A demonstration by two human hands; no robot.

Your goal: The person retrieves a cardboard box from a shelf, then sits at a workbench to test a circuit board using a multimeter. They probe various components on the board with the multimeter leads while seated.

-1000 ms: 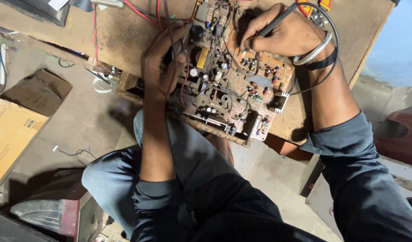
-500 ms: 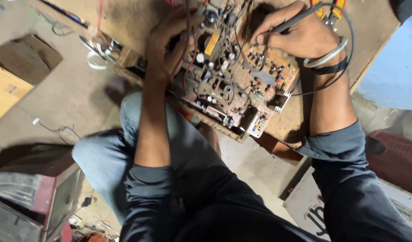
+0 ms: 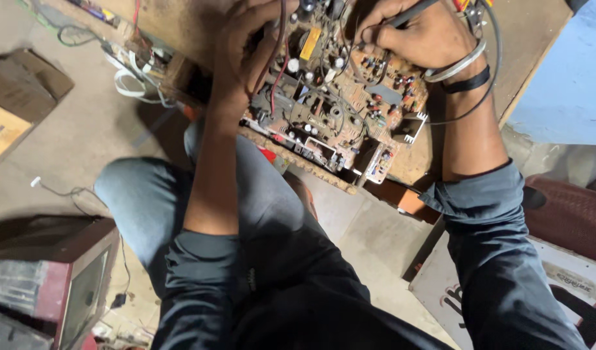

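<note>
Two bare hands work on a large brown circuit board (image 3: 337, 110) that lies tilted across the near edge of a rough wooden bench (image 3: 537, 39). Board and parts are dusty; its face is crowded with round capacitors, a yellow block and finned metal heat sinks, all wired in and none lifted off, so the work looks mid-way at most. At the far left, the left hand (image 3: 246, 58) clamps the board's edge among red wires. At the far right, the right hand (image 3: 424, 35) closes pen-fashion around a thin dark tool (image 3: 411, 11), its tip hidden.
</note>
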